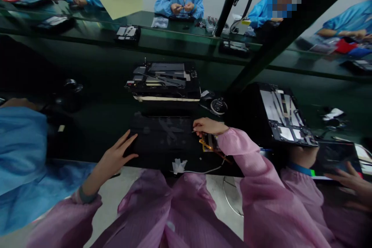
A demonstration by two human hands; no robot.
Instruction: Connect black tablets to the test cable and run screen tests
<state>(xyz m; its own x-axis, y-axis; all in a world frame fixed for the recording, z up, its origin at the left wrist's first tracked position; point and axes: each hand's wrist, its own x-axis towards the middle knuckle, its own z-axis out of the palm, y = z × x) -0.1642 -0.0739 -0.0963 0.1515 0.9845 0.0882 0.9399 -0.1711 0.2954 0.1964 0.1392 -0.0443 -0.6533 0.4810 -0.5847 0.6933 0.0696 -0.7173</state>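
Observation:
A dark, flat, screen-like panel (157, 139) lies on the bench right in front of me, with a hazy patch on its surface. My left hand (114, 157) rests with spread fingers at the panel's left edge. At the panel's upper right edge is my right hand (207, 126), its thumb and fingers pinched together. A small, thin tip shows at those fingers, too small to name. Just below the right wrist sits a small circuit board (208, 143) with orange ribbon strips. A white cable (207, 171) runs from it towards a crumpled white piece of tape (179, 166).
Beyond the panel lies a stack of tablet-like device parts (165, 81), with a tape roll (218, 106) beside it. A co-worker's hand at right holds another stack (283, 112). A blue sleeve (21, 147) is close on my left. A dark post (279, 27) slants across the bench.

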